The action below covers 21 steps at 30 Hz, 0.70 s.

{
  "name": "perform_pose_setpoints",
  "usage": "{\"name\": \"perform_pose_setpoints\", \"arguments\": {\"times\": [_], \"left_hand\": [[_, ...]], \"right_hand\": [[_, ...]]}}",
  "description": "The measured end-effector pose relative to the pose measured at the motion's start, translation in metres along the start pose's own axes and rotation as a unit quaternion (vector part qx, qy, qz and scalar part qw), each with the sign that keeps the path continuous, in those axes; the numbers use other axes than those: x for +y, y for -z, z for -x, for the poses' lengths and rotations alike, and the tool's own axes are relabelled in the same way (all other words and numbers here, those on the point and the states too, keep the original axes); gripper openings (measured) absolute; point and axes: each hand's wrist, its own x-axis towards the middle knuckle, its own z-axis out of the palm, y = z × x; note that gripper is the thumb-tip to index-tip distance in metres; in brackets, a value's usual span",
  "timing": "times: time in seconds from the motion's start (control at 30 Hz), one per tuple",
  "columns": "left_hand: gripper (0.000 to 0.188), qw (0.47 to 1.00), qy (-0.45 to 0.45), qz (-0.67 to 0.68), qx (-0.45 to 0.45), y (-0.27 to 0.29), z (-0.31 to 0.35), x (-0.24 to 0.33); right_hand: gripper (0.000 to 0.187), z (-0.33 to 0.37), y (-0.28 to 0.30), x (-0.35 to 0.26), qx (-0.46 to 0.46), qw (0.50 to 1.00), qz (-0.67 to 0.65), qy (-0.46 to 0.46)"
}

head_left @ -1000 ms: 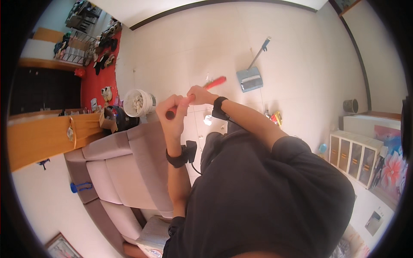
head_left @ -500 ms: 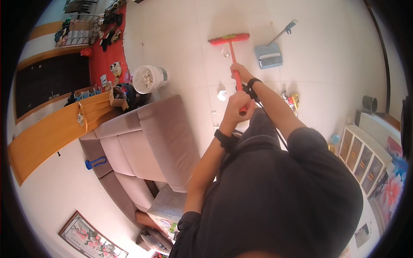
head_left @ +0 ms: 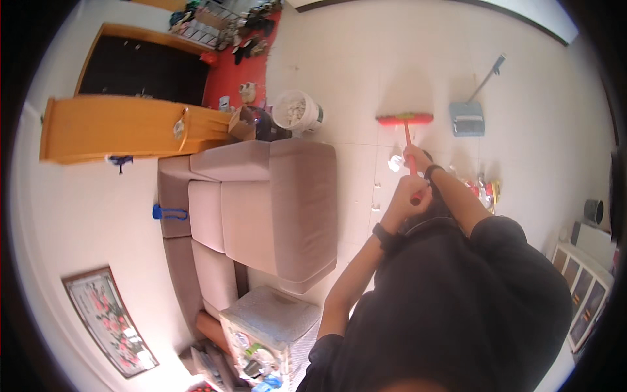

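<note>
A broom (head_left: 405, 120) with a red and green head rests on the pale tiled floor in front of me. My left hand (head_left: 411, 196) is wrapped round the top end of its red handle, close to my body. Farther down the handle, my right hand (head_left: 417, 158) grips it too. To the right of the broom head stands a grey-blue dustpan (head_left: 467, 121) with a long upright handle. Crumpled white paper (head_left: 395, 163) lies left of my right hand. Beyond my right forearm is a small pile of colourful wrappers and litter (head_left: 486, 191), partly hidden by the arm.
On the left is a mauve sofa (head_left: 304, 209). A white bucket (head_left: 297, 111) of pale pieces stands by its far end, near a cardboard box (head_left: 243, 124). Shoes line a red mat (head_left: 251, 68) at the far left. A cluttered table (head_left: 271, 313) is near left, a cabinet (head_left: 581, 287) near right.
The view has swung, so the room appears shifted to the right. The broom head is now nearer to my body and the crumpled paper. Both hands keep their hold on the handle.
</note>
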Motion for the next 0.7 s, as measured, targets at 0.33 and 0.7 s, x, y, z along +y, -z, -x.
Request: {"name": "perform_pose_setpoints", "arguments": {"times": [0.33,0.7], "left_hand": [[0.015,0.998,0.03,0.035,-0.046,-0.035,0.013,0.038],[0.018,0.999,0.014,0.032,-0.011,-0.048,0.0,0.071]], "right_hand": [[0.004,0.062,-0.004,-0.012,-0.079,0.907,-0.375,-0.178],[0.004,0.051,0.072,-0.129,-0.161,0.985,-0.046,-0.033]]}}
